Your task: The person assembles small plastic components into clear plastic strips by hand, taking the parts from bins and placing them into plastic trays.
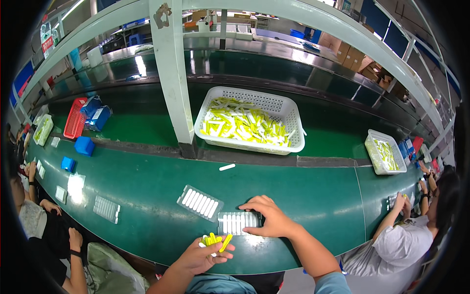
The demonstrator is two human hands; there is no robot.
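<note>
The right hand covers the right end of a clear, shallow plastic tray of white strips; its thumb and fingers spread across it, but whether they press cannot be told. A white perforated plastic basket holds heaped yellow and white pieces. The left hand, curled palm-up below the tray, clasps a bunch of slim yellow-and-white pieces, its lower ones hidden.

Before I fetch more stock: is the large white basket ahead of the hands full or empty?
Partly full: yellow and white pieces lie heaped inside the basket, while its perforated far wall shows above them.
</note>
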